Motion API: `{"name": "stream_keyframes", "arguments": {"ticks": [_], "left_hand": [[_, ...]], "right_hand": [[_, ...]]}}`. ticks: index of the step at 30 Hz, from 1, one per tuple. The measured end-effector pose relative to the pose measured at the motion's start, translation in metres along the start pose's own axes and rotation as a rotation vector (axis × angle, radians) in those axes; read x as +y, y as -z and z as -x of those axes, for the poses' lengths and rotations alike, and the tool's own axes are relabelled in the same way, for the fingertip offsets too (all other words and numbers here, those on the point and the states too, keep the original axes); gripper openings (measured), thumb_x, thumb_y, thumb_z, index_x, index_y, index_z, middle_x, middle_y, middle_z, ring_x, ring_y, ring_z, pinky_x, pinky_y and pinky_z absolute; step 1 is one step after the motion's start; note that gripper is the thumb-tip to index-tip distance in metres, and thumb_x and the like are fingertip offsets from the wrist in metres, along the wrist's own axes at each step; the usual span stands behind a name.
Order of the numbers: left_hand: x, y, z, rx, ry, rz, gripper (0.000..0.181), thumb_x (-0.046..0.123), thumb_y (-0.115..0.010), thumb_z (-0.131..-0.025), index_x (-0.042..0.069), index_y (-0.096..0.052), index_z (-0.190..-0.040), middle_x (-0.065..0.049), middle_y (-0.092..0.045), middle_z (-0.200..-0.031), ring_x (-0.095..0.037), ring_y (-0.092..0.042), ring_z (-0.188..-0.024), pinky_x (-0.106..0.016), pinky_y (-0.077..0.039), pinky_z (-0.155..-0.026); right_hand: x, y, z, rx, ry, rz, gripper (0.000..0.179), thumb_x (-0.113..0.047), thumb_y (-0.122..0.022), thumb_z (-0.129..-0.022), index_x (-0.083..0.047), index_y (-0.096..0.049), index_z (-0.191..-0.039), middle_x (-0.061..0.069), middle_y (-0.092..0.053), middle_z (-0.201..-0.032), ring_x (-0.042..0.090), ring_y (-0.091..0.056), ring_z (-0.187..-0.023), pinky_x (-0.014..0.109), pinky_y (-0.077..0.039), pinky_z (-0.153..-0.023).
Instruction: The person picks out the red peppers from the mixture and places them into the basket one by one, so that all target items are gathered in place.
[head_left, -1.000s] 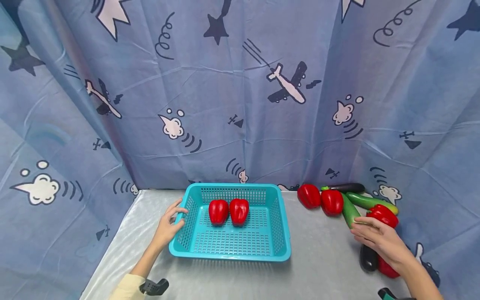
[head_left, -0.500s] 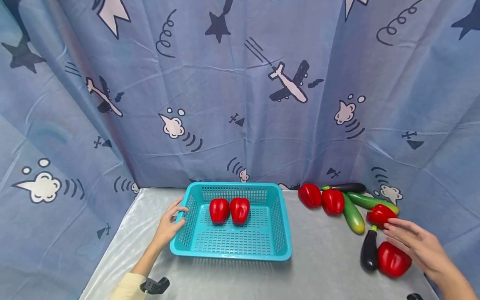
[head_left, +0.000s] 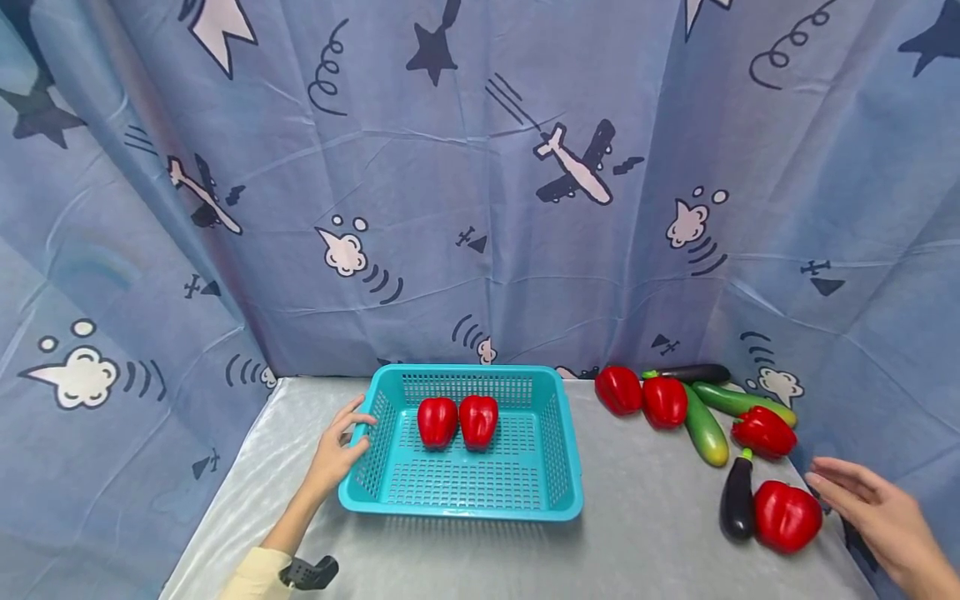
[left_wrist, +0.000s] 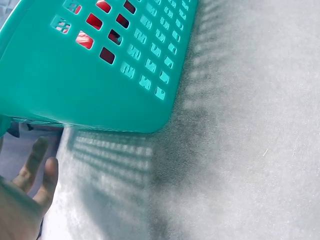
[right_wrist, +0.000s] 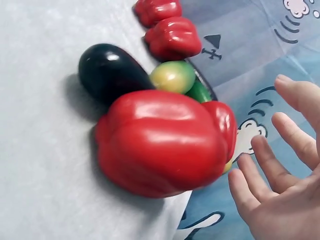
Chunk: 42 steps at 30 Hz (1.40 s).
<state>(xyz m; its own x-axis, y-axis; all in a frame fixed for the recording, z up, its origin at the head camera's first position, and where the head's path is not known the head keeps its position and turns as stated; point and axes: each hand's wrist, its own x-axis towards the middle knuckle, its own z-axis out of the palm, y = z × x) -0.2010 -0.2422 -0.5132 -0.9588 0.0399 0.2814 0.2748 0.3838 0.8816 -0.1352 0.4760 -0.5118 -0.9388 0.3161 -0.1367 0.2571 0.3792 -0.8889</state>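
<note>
My left hand (head_left: 335, 454) is at the left rim of a turquoise plastic basket (head_left: 465, 514), its fingertips overlapping the rim in the head view. In the left wrist view its fingers (left_wrist: 49, 182) are spread below the basket's corner. Two red bell peppers (head_left: 437, 423) stand side by side inside the basket. Off to the right, my right hand (head_left: 877, 508) hovers with loosely bent, spread fingers and holds nothing. Nearest to it is a large red bell pepper (head_left: 787, 517), which fills the middle of the right wrist view. A dark eggplant (head_left: 738, 498) lies against that pepper's left side.
Behind the right-hand pepper are another red bell pepper (head_left: 765, 432), a green cucumber-like vegetable (head_left: 705, 425) and a second long green one (head_left: 742, 404). A thin eggplant (head_left: 693, 374) and two more peppers lie near the curtain (head_left: 450, 250), which closes off the back and sides.
My right hand has moved right and toward me, away from the green vegetable and past the peppers, uncovering the eggplant and large pepper. The left hand and basket have stayed put.
</note>
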Motion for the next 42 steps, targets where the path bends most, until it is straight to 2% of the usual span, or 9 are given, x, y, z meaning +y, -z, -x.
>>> {"name": "stream_keyframes", "arguments": {"ticks": [3, 5, 7, 9, 13, 22, 29, 34, 42], "left_hand": [[0.0, 0.0, 0.001, 0.0, 0.01, -0.001, 0.028, -0.018, -0.059, -0.086, -0.009, -0.066, -0.111, -0.033, -0.033, -0.154, -0.052, -0.031, -0.14, -0.065, -0.039, -0.097], [0.0, 0.001, 0.001, -0.001, 0.017, -0.001, 0.028, -0.018, -0.059, -0.086, -0.008, -0.066, -0.111, -0.033, -0.033, -0.155, -0.052, -0.03, -0.141, -0.065, -0.039, -0.097], [0.0, 0.001, 0.001, -0.003, 0.021, -0.002, 0.028, -0.018, -0.059, -0.086, -0.008, -0.066, -0.112, -0.033, -0.032, -0.155, -0.051, -0.03, -0.141, -0.065, -0.039, -0.097], [0.0, 0.001, 0.001, -0.003, 0.022, -0.004, 0.028, -0.017, -0.059, -0.086, -0.008, -0.066, -0.112, -0.032, -0.032, -0.155, -0.051, -0.03, -0.141, -0.064, -0.039, -0.098], [0.0, 0.001, 0.001, 0.006, 0.019, -0.002, 0.028, -0.018, -0.059, -0.086, -0.008, -0.066, -0.111, -0.032, -0.033, -0.155, -0.052, -0.031, -0.141, -0.067, -0.038, -0.099], [0.0, 0.001, 0.001, 0.008, 0.021, 0.008, 0.027, -0.017, -0.059, -0.087, -0.008, -0.066, -0.111, -0.031, -0.034, -0.155, -0.051, -0.031, -0.141, -0.067, -0.037, -0.099], [0.001, 0.002, 0.002, 0.009, 0.03, 0.01, 0.027, -0.017, -0.059, -0.086, -0.01, -0.065, -0.112, -0.033, -0.033, -0.154, -0.052, -0.03, -0.141, -0.067, -0.037, -0.1], [-0.013, 0.001, 0.0, 0.016, 0.015, 0.014, 0.028, -0.017, -0.059, -0.086, -0.01, -0.065, -0.113, -0.032, -0.032, -0.155, -0.051, -0.03, -0.141, -0.067, -0.037, -0.099], [-0.047, -0.001, -0.004, 0.019, 0.014, 0.016, 0.029, -0.014, -0.061, -0.087, -0.004, -0.067, -0.114, -0.023, -0.034, -0.158, -0.044, -0.031, -0.143, -0.064, -0.039, -0.099]], "right_hand": [[0.002, -0.004, -0.001, 0.04, -0.057, 0.181, 0.079, -0.05, -0.064, -0.096, 0.009, -0.042, -0.144, 0.007, -0.065, -0.114, 0.006, -0.061, -0.093, 0.032, -0.057, -0.069], [0.003, -0.006, 0.0, 0.033, -0.088, 0.21, 0.087, -0.054, -0.062, -0.096, 0.01, -0.035, -0.15, 0.029, -0.051, -0.136, 0.028, -0.056, -0.114, 0.048, -0.056, -0.083], [0.006, -0.009, 0.002, 0.02, -0.102, 0.184, 0.091, -0.054, -0.062, -0.096, 0.01, -0.029, -0.152, 0.038, -0.03, -0.15, 0.05, -0.037, -0.131, 0.063, -0.045, -0.094], [0.009, -0.012, 0.003, 0.007, -0.101, 0.158, 0.092, -0.052, -0.061, -0.097, 0.011, -0.024, -0.154, 0.039, -0.023, -0.153, 0.059, -0.024, -0.135, 0.071, -0.035, -0.097], [0.013, -0.016, 0.003, -0.006, -0.103, 0.133, 0.095, -0.05, -0.063, -0.097, 0.01, -0.017, -0.155, 0.041, -0.018, -0.154, 0.061, -0.019, -0.137, 0.074, -0.032, -0.098], [0.023, -0.025, 0.0, -0.053, -0.23, 0.127, 0.106, -0.056, -0.068, -0.092, 0.006, -0.012, -0.158, 0.04, -0.015, -0.155, 0.059, -0.02, -0.138, 0.071, -0.032, -0.101], [0.025, -0.026, -0.001, -0.095, -0.238, 0.142, 0.105, -0.056, -0.072, -0.088, 0.004, -0.02, -0.157, 0.039, -0.018, -0.153, 0.057, -0.025, -0.132, 0.061, -0.05, -0.086], [0.026, -0.023, -0.003, -0.131, -0.22, 0.169, 0.101, -0.058, -0.072, -0.088, 0.002, -0.028, -0.155, 0.038, -0.019, -0.151, 0.057, -0.025, -0.13, 0.045, -0.052, -0.077], [0.026, -0.022, -0.003, -0.112, -0.236, 0.183, 0.1, -0.06, -0.072, -0.087, 0.002, -0.031, -0.154, 0.039, -0.018, -0.151, 0.058, -0.024, -0.13, 0.051, -0.053, -0.079]]}}
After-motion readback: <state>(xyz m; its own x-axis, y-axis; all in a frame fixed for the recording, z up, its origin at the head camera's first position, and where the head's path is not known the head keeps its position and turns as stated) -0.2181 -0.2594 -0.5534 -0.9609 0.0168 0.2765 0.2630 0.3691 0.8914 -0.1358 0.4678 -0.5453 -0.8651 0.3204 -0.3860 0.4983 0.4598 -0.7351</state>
